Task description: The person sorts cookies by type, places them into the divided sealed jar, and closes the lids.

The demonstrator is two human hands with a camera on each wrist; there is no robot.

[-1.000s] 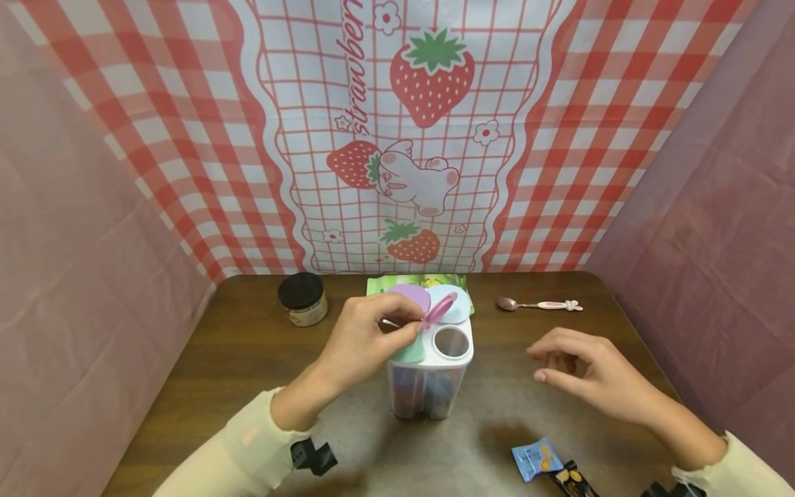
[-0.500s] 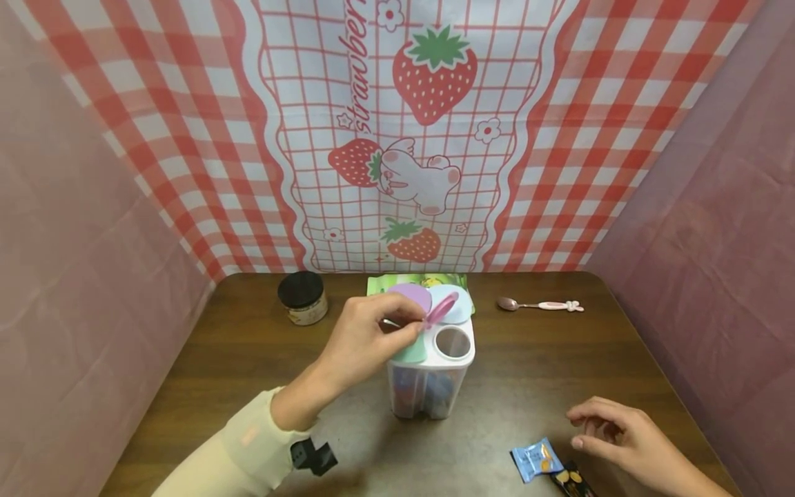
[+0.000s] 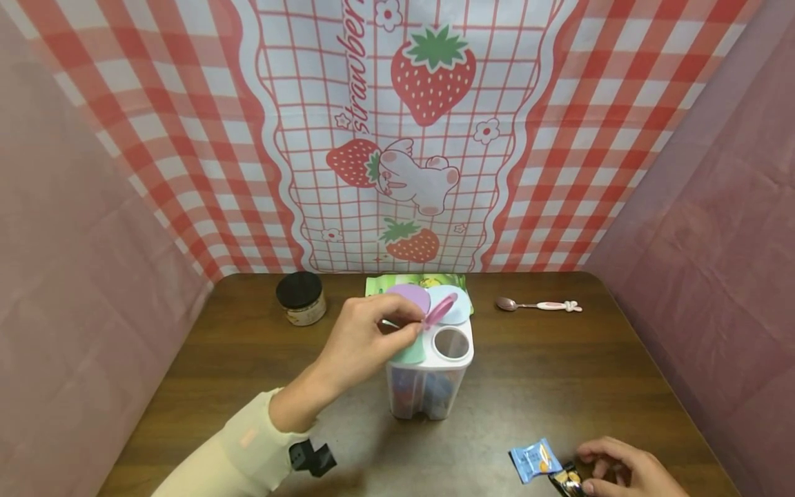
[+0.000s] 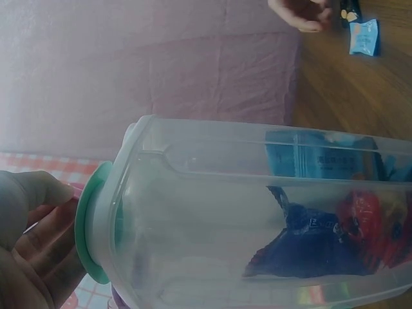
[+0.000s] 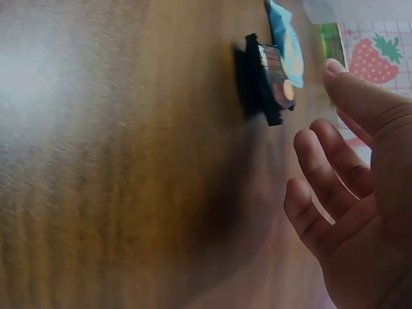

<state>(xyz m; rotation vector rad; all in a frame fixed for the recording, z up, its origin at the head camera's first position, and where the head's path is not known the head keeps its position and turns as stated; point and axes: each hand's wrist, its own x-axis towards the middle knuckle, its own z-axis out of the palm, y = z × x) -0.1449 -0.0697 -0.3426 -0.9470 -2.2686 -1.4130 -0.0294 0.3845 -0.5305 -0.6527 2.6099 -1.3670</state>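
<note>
My left hand (image 3: 369,338) pinches the raised pink lid (image 3: 442,310) of a clear container with a white top (image 3: 461,354). Under that lid a round opening (image 3: 451,343) shows. The other lids are purple (image 3: 410,295), pale blue (image 3: 452,304) and green (image 3: 411,353). Through the wall in the left wrist view, dark blue (image 4: 306,241), red (image 4: 362,222) and light blue (image 4: 328,156) packets show. My right hand (image 5: 360,174) hovers, fingers loosely bent and holding nothing, beside a small black snack packet (image 5: 273,77). A blue snack packet (image 3: 534,460) lies against the black one.
A black-lidded jar (image 3: 301,298) stands at the back left. A spoon with a bunny handle (image 3: 539,305) lies at the back right. Behind the container is a green package (image 3: 379,284). Cloth walls (image 3: 695,241) border the brown table (image 3: 248,386).
My right hand has come down and toward me, from the right of the container to beside the black packet. My left hand stays on the pink lid.
</note>
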